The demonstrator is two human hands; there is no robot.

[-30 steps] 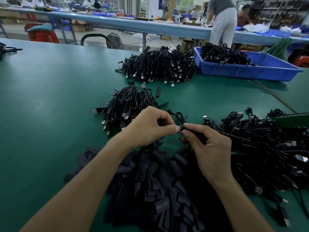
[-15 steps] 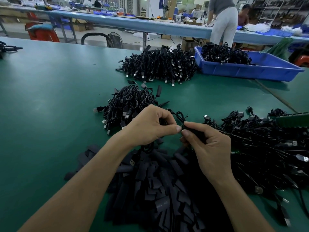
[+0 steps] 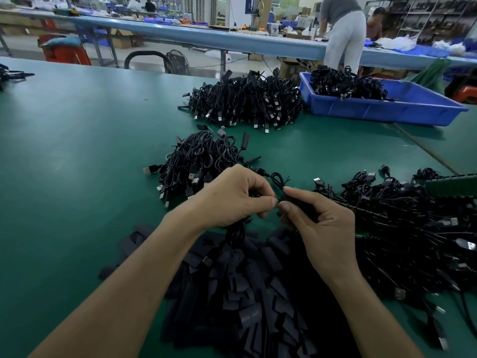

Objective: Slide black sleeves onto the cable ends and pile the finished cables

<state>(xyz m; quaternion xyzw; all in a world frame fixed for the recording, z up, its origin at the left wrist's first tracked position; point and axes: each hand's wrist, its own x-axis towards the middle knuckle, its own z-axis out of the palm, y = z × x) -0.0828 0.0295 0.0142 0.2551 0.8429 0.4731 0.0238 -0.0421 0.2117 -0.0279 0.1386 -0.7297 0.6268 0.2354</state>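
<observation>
Left hand (image 3: 232, 197) pinches a thin black coiled cable (image 3: 277, 178); right hand (image 3: 320, 223) grips a short flat black sleeve (image 3: 296, 204), both held above the loose sleeve heap (image 3: 247, 293). Cable looks light and floppy, sleeve soft: best pinched close behind the cable end.

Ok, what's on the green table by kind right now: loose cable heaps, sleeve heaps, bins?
Loose cable heaps: 3 (far heap, middle heap, right heap)
Sleeve heap: 1
Blue bin, holding more cables: 1
Total: 5
Not counted: the dark bits at the far left edge, too small to tell.
</observation>
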